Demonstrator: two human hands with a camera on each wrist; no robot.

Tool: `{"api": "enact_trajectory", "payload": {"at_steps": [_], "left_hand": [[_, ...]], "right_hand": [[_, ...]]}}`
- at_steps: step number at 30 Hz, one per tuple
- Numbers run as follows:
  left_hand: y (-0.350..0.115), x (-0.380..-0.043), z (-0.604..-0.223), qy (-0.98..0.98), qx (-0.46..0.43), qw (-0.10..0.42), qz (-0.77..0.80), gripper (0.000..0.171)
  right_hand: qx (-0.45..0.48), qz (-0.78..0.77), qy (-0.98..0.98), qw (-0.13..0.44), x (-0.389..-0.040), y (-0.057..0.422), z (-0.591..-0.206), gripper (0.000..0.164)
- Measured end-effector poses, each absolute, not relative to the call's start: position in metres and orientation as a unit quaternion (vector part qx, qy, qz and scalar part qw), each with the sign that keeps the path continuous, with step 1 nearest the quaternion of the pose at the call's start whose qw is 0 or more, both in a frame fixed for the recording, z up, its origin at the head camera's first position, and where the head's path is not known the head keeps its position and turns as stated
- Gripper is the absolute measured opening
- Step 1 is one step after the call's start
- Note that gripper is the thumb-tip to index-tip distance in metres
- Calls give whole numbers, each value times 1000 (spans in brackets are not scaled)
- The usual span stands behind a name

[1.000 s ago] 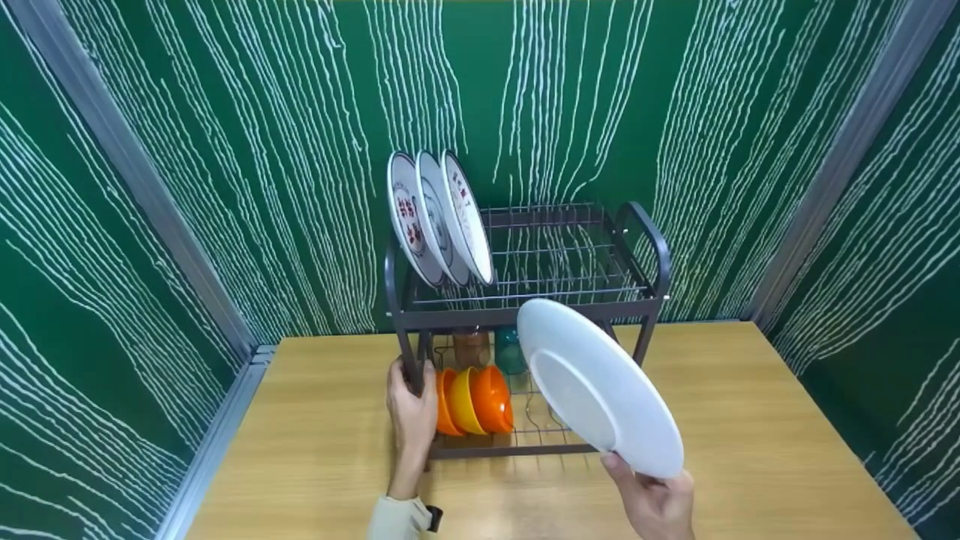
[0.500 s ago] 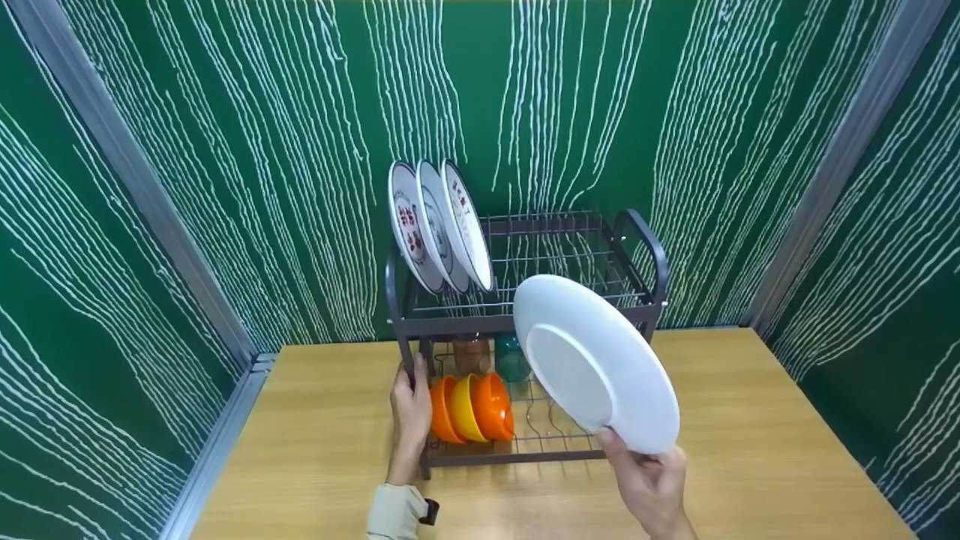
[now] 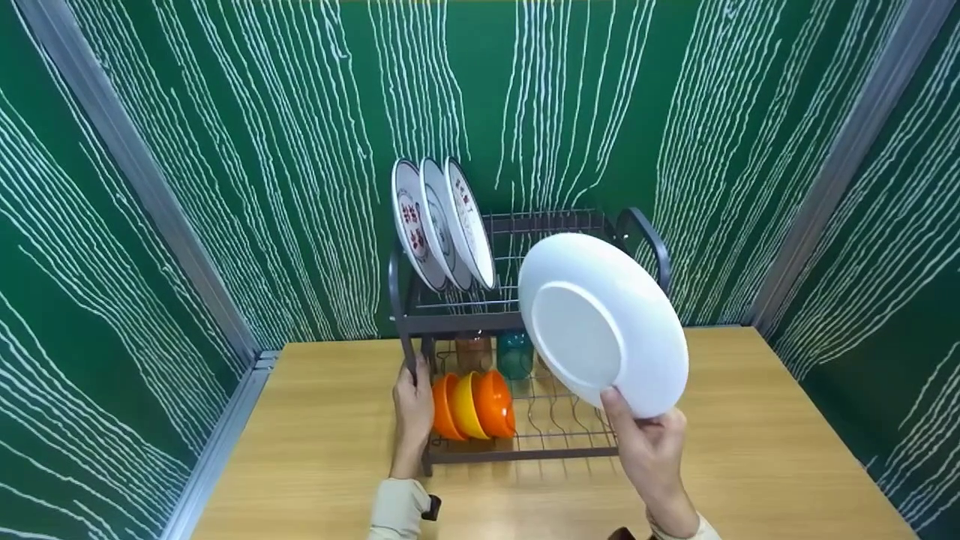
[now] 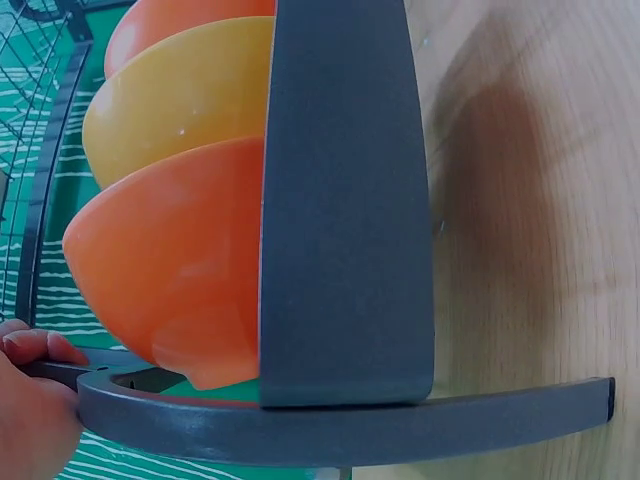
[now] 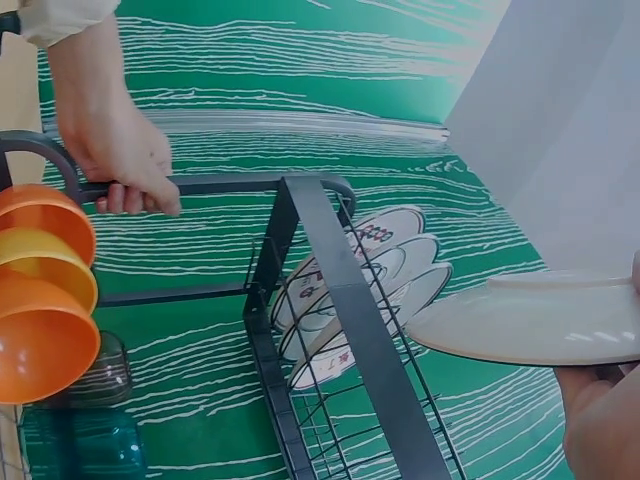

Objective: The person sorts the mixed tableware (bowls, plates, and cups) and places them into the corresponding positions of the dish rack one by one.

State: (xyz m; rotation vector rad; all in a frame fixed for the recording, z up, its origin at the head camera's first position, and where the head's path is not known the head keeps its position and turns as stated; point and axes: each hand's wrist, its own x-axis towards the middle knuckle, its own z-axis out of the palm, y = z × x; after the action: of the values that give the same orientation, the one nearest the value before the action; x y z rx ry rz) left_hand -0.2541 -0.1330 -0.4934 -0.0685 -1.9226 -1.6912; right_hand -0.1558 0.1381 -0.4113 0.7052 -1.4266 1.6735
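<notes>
A white plate [image 3: 592,322], its underside facing the head camera, is held tilted in front of the rack's right half. My right hand [image 3: 651,450] pinches its lower rim, thumb on the underside. My left hand [image 3: 412,409] grips the left upright of the dark two-tier dish rack [image 3: 480,324]; the right wrist view shows those fingers curled round the post. Three patterned plates [image 3: 442,225] stand on edge at the left of the top tier. Below them, orange and yellow bowls [image 3: 472,405] lean together on the lower tier, near my left hand.
Behind the bowls stand a brown glass [image 3: 474,351] and a teal glass [image 3: 515,355]. The rack's right handle [image 3: 649,240] rises beside the held plate. Green walls with white wavy lines [image 3: 300,150] enclose the wooden table [image 3: 315,435] at the back and sides.
My right hand has raised the white plate toward the top tier and turned more of its underside to the head camera. My left hand keeps its grip on the rack.
</notes>
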Motion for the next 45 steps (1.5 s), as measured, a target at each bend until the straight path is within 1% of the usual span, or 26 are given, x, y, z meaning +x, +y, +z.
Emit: {"api": "enact_trajectory", "payload": {"at_steps": [3, 8, 12, 15, 20, 24, 27, 30, 32, 37, 45], "left_hand": [[-134, -254, -495, -714, -30, 284, -639, 22], [-133, -253, -496, -717, -31, 283, -637, 22], [-131, -253, -499, -720, -29, 294, -628, 21], [-129, -254, -501, -722, -36, 304, -621, 18], [-127, -255, -506, -719, -43, 306, -622, 23], [-125, -256, -507, -720, -44, 311, -619, 23], [-125, -256, -506, -723, -46, 326, -607, 19], [-126, -256, -506, -728, -44, 341, -594, 17], [-127, -255, -507, -731, -43, 343, -589, 16], [-127, -254, -508, -730, -42, 327, -599, 16], [-126, -254, -504, -729, -46, 340, -593, 16]], "right_hand": [[280, 674, -555, 398, -162, 134, -405, 34], [264, 687, -546, 399, -172, 128, -394, 35], [259, 691, -545, 398, -181, 123, -388, 36], [248, 691, -551, 397, -186, 119, -382, 36], [232, 693, -558, 394, -186, 110, -362, 34], [227, 685, -561, 405, -187, 103, -348, 32], [220, 674, -570, 416, -193, 97, -342, 30], [215, 671, -575, 416, -201, 91, -336, 29], [214, 672, -576, 413, -206, 87, -333, 29], [211, 674, -579, 409, -217, 78, -327, 26], [208, 679, -578, 402, -235, 65, -319, 24]]}}
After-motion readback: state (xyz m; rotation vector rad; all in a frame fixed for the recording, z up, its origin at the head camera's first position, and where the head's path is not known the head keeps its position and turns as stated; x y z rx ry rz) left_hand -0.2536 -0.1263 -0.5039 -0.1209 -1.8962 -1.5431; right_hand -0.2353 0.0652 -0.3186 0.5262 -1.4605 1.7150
